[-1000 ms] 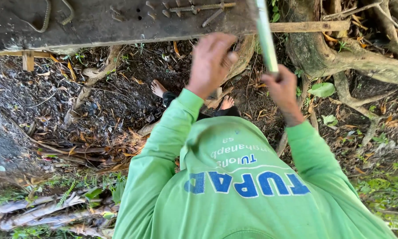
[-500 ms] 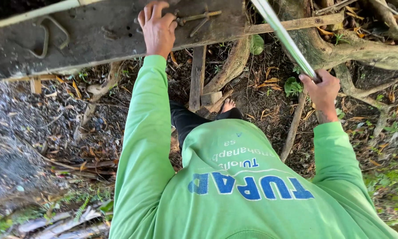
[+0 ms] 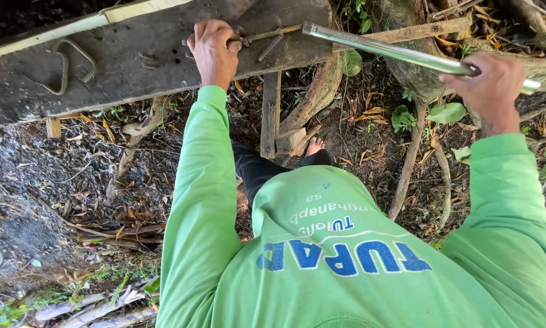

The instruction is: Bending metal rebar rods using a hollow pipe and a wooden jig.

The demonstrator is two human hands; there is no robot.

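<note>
Left hand (image 3: 213,51) rests on the dark plank desk (image 3: 133,67) near its front edge, fingers curled over rusty bolts (image 3: 267,37). Right hand (image 3: 491,88), fingers wrapped tight, holds a metal pipe (image 3: 394,51) angled above the desk corner. Below lies open leaf-littered ground (image 3: 72,194), roots (image 3: 412,158) crowding right.

A long plank (image 3: 133,61) runs across the top from nine toward one o'clock, with a bent wire hook (image 3: 63,67) lying on it at ten o'clock and a cluster of bolts (image 3: 264,37) at twelve. The left hand (image 3: 212,48) rests on the plank just beside the bolts, while the right hand (image 3: 491,88) at two o'clock grips a metal pipe (image 3: 382,48) reaching from it back to the bolts. Below the plank stands a wooden post (image 3: 270,112), a bare foot (image 3: 314,146) just right of it, tree roots (image 3: 406,158) at three o'clock.
</note>
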